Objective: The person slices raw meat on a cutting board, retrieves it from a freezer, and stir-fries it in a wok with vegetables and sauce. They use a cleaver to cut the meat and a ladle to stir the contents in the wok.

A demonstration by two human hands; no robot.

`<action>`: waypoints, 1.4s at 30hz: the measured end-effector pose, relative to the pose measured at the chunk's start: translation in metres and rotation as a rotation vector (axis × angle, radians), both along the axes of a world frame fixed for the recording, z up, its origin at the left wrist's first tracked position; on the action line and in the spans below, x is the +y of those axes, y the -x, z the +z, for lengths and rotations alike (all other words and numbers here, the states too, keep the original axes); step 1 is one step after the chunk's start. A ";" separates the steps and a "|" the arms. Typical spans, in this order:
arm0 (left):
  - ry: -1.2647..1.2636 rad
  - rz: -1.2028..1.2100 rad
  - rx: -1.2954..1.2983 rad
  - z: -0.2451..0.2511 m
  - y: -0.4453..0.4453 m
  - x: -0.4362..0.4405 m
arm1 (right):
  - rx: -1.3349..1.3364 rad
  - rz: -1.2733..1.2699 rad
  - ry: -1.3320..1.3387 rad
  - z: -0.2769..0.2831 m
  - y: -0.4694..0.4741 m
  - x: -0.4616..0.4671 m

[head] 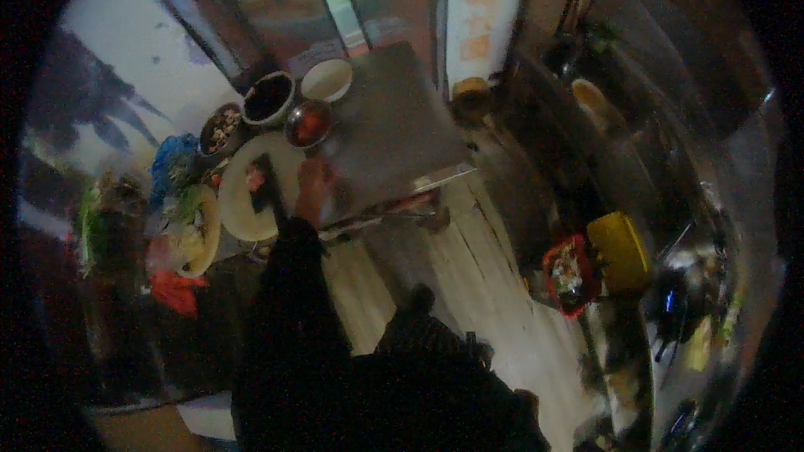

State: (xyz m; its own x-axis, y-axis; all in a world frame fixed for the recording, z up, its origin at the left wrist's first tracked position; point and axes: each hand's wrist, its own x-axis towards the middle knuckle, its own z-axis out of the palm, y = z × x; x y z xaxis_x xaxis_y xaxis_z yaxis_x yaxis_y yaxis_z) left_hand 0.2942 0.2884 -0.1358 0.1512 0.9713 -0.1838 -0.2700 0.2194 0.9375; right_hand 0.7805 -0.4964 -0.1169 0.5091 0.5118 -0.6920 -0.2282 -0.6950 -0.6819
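Observation:
The picture is dark and blurred. My left hand [314, 179], in a dark sleeve, is at the right edge of a pale round cutting board [242, 216]; its grip is too blurred to make out. A dark, blade-like shape [266, 183] lies over the board just left of the hand, and I cannot tell whether the hand holds it. Pinkish pieces, perhaps meat [254, 177], rest on the board. Beyond the hand stands a metal bowl with red contents [309, 124]. My right hand is not in view.
Behind the board stand a white bowl [326, 80], a bowl with dark contents [269, 99] and one with pale pieces [221, 130]. A grey table [396, 119] extends right. Left are a blue bag [171, 166] and a red bag [176, 292]. A yellow container [619, 251] stands right.

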 end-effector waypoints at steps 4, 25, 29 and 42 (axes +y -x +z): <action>-0.231 -0.046 0.637 -0.012 0.025 0.058 | 0.179 -0.320 -0.107 0.024 0.014 0.019; -0.047 -0.211 0.369 0.006 -0.123 -0.098 | -0.205 -0.105 -0.041 -0.081 0.050 -0.088; 0.353 -0.474 0.073 -0.022 -0.230 -0.226 | -0.487 0.222 0.137 -0.064 0.020 -0.097; 0.136 -1.431 0.686 0.112 -0.545 -0.647 | 0.028 -0.621 -0.498 0.112 -0.071 -0.141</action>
State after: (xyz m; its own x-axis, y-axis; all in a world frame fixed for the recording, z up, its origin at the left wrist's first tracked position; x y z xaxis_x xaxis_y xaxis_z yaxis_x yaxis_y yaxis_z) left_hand 0.8388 -0.3587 -0.0241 0.7404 0.0784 -0.6676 0.6697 -0.0014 0.7426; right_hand 0.8517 -0.6372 -0.0052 0.7885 0.3924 -0.4736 -0.4959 -0.0500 -0.8670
